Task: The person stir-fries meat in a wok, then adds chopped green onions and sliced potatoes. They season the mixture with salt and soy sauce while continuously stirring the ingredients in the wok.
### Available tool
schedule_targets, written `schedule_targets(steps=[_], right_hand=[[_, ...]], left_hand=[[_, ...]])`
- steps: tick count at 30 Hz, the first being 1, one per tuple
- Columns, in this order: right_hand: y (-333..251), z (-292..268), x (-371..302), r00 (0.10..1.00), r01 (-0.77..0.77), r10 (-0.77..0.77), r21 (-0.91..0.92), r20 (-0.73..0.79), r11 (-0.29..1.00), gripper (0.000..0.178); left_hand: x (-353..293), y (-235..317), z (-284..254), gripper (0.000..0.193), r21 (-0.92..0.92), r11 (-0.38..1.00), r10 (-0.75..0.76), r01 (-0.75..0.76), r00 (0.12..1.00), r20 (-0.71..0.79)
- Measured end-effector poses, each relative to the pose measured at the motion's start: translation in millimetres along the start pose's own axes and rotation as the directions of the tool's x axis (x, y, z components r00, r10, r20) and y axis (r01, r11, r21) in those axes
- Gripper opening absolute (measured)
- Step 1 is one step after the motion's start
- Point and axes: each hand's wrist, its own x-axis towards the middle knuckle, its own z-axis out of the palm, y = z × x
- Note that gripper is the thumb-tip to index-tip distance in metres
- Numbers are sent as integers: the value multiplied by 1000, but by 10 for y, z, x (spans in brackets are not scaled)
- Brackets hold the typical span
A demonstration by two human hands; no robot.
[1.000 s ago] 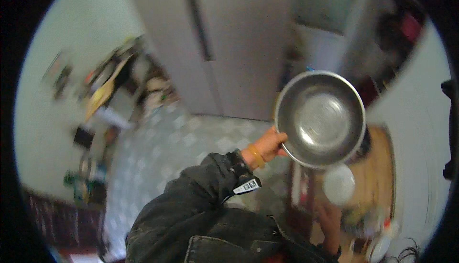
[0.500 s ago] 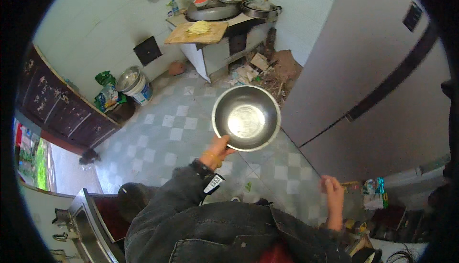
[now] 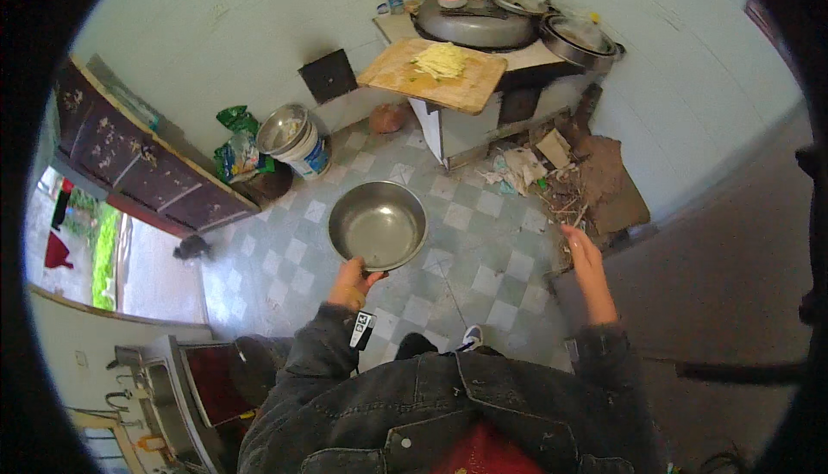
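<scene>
A round stainless-steel basin [image 3: 377, 226] is held out over the tiled floor, and nothing shows inside it. My left hand [image 3: 351, 282] grips its near rim, the thumb by the edge and the other fingers partly hidden under it. My right hand [image 3: 590, 269] is raised on the other side, holding nothing, its fingers stretched out and apart from any object. Farther ahead, a wooden cutting board [image 3: 470, 94] rests on the corner of the stove counter, bearing a pile of pale yellow shreds [image 3: 441, 61].
A large lidded wok [image 3: 474, 31] and stacked pans [image 3: 578, 43] occupy the stove. Cardboard and twigs [image 3: 604, 185] litter the floor beside it. A white bucket topped by a bowl [image 3: 308, 155] stands by the wall. The grey refrigerator [image 3: 716, 276] is at right, the sink [image 3: 168, 409] at lower left.
My view has turned right and come nearer the stove. The basin, still in my left hand, is now lower left in view. My right hand has risen and stretched forward.
</scene>
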Motion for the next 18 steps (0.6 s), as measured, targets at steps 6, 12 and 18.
schedule_targets(steps=[6, 12, 18], right_hand=[[160, 745, 2217, 997, 31, -36, 70, 73, 997, 43], [237, 1576, 3865, 995, 4, -11, 68, 96, 998, 47], [388, 1873, 5239, 995, 16, -10, -57, 98, 998, 49]], left_hand=[[881, 435, 314, 38, -83, 996, -29, 20, 994, -110], [2098, 1153, 633, 38, -63, 994, -92, 85, 989, -116], [3095, 1733, 869, 42, 116, 988, -83, 100, 986, -146]])
